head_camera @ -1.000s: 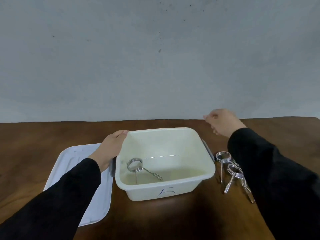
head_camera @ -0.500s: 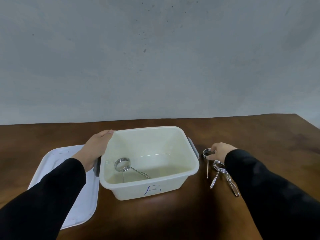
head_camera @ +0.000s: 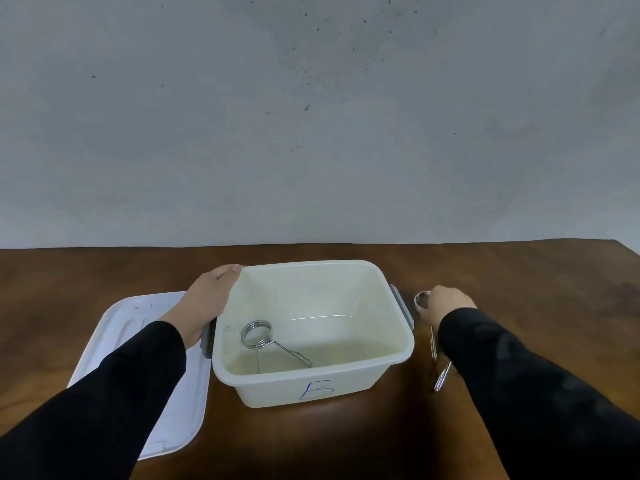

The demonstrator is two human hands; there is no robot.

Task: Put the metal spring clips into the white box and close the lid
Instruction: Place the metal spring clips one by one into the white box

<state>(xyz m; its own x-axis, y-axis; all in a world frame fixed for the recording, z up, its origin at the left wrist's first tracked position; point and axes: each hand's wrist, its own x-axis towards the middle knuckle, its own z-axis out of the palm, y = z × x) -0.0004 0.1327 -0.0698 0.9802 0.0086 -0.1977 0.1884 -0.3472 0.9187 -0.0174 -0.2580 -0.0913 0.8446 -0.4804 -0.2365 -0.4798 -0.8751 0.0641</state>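
A dark brown wooden surface (head_camera: 311, 441) fills the lower part of the view, from 3 through 6 to 9 o'clock. Behind it, toward 12 o'clock, rises a grey wall (head_camera: 311, 116) flecked with small dark specks.

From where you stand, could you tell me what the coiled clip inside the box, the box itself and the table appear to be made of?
The coiled silver spring clip looks like bare steel wire, going by its bright glints. The white box marked with a blue letter seems to be glossy moulded plastic with soft reflections. The dark brown table looks like varnished wood or a wood-look laminate: visible grain, slight sheen.
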